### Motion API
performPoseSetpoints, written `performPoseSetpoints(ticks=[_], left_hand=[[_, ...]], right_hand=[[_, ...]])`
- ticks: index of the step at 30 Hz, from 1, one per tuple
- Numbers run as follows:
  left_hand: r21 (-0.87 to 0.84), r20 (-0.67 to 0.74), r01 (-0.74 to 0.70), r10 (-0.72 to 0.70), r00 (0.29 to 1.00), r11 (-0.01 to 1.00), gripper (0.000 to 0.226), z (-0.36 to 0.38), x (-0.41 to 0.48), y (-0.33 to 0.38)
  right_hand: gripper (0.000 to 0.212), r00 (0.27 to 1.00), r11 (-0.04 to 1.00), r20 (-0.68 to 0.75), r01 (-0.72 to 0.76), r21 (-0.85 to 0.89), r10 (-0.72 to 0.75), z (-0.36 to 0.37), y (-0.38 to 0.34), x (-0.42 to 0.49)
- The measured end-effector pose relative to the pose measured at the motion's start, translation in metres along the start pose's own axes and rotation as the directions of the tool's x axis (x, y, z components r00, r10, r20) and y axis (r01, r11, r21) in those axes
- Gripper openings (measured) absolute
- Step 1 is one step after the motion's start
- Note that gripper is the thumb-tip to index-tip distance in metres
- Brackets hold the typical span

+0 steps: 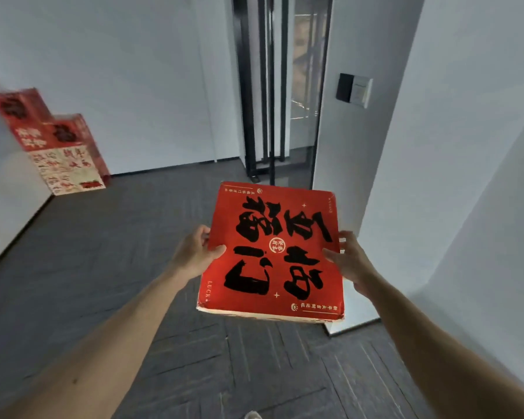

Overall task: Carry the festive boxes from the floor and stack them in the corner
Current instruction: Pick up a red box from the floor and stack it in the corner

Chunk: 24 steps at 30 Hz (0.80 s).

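A: From the head view, which step is this?

B: The carry, I judge. The left hand and right hand clamp opposite edges of a flat red box, held above the grey floor.

A: And next?

B: Turn left toward the stacked boxes in the far corner and set it on top.

A: Anything unclear?

B: That stack is blurred. The fingers beneath the box are hidden.

Stacked boxes blurred, print unreadable; shoe tip cut off.
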<state>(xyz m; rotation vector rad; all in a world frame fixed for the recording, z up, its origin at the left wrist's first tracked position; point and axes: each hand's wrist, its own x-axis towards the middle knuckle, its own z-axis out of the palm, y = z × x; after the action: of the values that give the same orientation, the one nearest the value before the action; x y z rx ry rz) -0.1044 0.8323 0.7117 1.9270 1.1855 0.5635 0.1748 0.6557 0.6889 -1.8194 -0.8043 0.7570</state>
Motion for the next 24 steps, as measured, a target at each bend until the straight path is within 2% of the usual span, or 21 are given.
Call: performPoseSetpoints(ticks=[4,6,11,14,20,24], left_hand=[[0.029,-0.159,0.037,-0.032,0.987,0.999,0.032,-0.080,0.017,-0.035],[0.018,-0.216,0.055,-0.050,0.975,0.998,0.034,-0.116,0.032,-0.054],[-0.029,-0.338,0.114,-0.117,0.934,0.993,0.039,-0.201,0.085,-0.100],[-0.071,-0.409,0.156,-0.171,0.896,0.985,0.036,-0.251,0.117,-0.125],[-0.081,-0.536,0.209,-0.219,0.815,0.975,0.030,-0.360,0.161,-0.181],[-0.149,-0.575,0.239,-0.280,0.769,0.960,0.028,-0.421,0.188,-0.220]], right_hand=[[0.038,0.988,0.991,0.108,0.113,-0.065,-0.106,0.077,-0.050,0.052],[0.047,0.970,0.981,0.181,0.177,-0.084,-0.159,0.115,-0.056,0.105],[0.045,0.950,0.976,0.239,0.214,-0.034,-0.200,0.221,-0.145,0.154],[0.050,0.918,0.961,0.307,0.273,-0.031,-0.251,0.287,-0.188,0.201],[0.048,0.835,0.932,0.444,0.363,0.000,-0.325,0.413,-0.263,0.263],[0.049,0.778,0.912,0.514,0.409,0.025,-0.362,0.492,-0.305,0.299]])
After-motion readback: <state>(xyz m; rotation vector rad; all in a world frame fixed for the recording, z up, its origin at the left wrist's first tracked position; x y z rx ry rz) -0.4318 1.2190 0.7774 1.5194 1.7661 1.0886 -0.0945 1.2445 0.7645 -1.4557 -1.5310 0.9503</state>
